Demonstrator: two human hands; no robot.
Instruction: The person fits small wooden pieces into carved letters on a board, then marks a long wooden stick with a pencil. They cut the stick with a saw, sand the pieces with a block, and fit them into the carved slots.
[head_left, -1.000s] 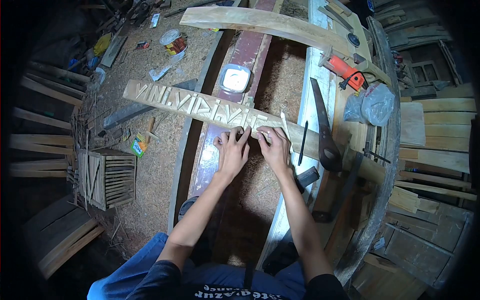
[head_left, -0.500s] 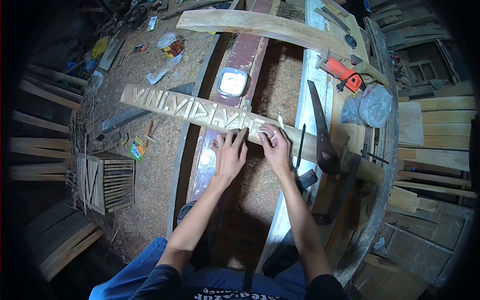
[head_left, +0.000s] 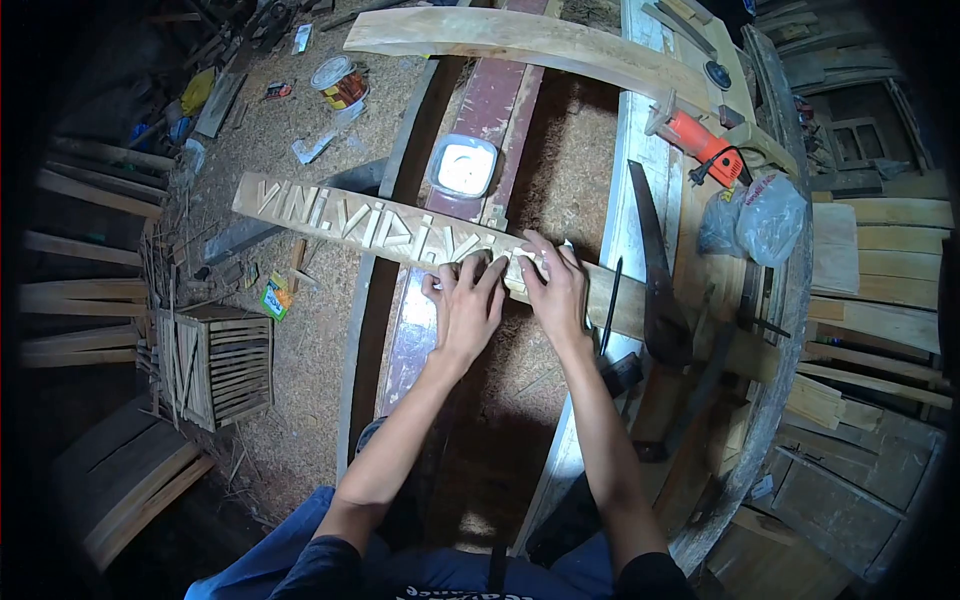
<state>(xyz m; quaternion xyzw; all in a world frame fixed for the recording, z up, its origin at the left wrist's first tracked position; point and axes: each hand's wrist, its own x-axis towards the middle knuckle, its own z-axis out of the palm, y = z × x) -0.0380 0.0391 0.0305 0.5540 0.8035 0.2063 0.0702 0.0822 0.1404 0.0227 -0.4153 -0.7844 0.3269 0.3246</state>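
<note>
Wooden lettered plank [head_left: 330, 215]: right hand [head_left: 555, 290] now shifted up onto it, left hand [head_left: 465, 305] close beside, both spread flat, pressing down.

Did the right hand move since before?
Yes. The right hand slid away from the body, up onto the lettered plank, and now covers its last letters.

Left hand [head_left: 467, 306], right hand [head_left: 556, 292] on plank [head_left: 330, 216]
</note>
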